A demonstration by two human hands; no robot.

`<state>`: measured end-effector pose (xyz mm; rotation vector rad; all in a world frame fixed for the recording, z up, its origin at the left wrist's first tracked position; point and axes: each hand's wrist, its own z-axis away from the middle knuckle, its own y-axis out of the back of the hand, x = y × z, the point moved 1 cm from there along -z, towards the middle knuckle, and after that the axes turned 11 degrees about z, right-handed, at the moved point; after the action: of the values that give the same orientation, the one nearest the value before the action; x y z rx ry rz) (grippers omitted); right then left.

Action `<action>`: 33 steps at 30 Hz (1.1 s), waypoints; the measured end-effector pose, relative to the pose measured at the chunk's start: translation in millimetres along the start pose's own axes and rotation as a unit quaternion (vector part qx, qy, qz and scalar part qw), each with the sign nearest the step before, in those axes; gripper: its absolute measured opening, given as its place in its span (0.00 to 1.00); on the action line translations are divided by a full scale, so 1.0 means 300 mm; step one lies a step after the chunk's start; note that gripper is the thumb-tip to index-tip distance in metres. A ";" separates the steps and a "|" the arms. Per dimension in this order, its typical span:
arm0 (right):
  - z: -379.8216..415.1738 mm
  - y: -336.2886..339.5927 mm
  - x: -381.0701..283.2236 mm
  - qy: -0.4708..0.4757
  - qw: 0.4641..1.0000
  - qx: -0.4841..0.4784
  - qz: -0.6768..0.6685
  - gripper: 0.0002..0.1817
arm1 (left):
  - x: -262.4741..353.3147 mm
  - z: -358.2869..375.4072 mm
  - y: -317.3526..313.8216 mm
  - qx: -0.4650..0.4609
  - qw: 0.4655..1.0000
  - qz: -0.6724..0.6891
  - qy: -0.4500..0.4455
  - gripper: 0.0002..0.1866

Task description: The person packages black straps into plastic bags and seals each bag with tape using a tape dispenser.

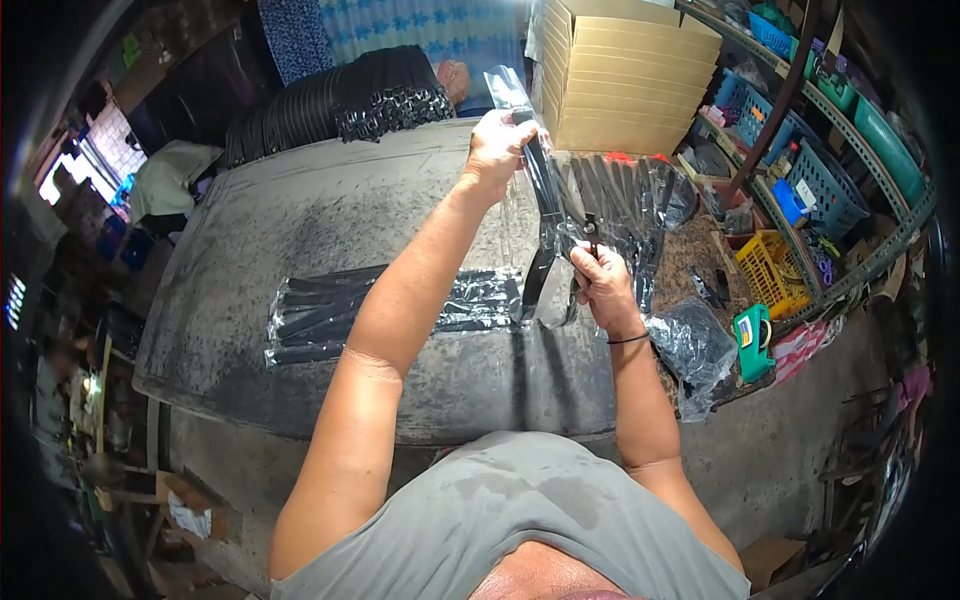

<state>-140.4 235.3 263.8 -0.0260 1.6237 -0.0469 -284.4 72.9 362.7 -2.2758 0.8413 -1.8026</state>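
On the left part of the grey work table (300,215) lies a sealed clear packet of black strips (330,312), flat and parallel to the near edge; it looks like a finished piece. At the far edge, toward the left corner, a long stack of black parts (340,105) leans in a row.

Over the middle of the table the left hand (497,148) is raised, its fingers closed around the top of a clear plastic bag (545,200) that hangs down from the grip. Inside the bag stand black strips (543,185), their lower ends reaching toward the table's near edge. Just right and lower, the right hand (603,285) pinches the bag's side with thumb and fingertips drawn together; whether it also grips a strip inside cannot be told.

Judging by this, one packet is filled and laid aside, and the one in hand is being loaded or straightened, not yet set down.

Behind the hands, at the right edge, loose black strips in plastic (625,195) lie in a heap, seemingly still to be packed. A cardboard box (625,80) stands at the far right corner, and a crumpled bag (690,345) sits at the near right corner beside a green tape dispenser (752,340).
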 end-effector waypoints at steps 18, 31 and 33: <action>0.061 0.005 0.063 -0.064 0.993 0.002 -0.098 0.08 | -0.095 -0.048 0.003 -0.014 0.999 -0.024 0.031 0.14; 0.070 0.046 0.063 -0.017 0.984 0.072 0.162 0.21 | -0.171 0.065 -0.042 -0.047 0.994 0.095 0.013 0.12; 0.039 0.034 0.046 0.055 0.975 0.107 0.186 0.22 | -0.203 0.128 -0.071 -0.038 0.991 0.124 0.012 0.12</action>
<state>-129.2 244.6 249.0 0.4536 1.7026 0.0657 -249.7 111.2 308.2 -2.0854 1.1595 -1.7184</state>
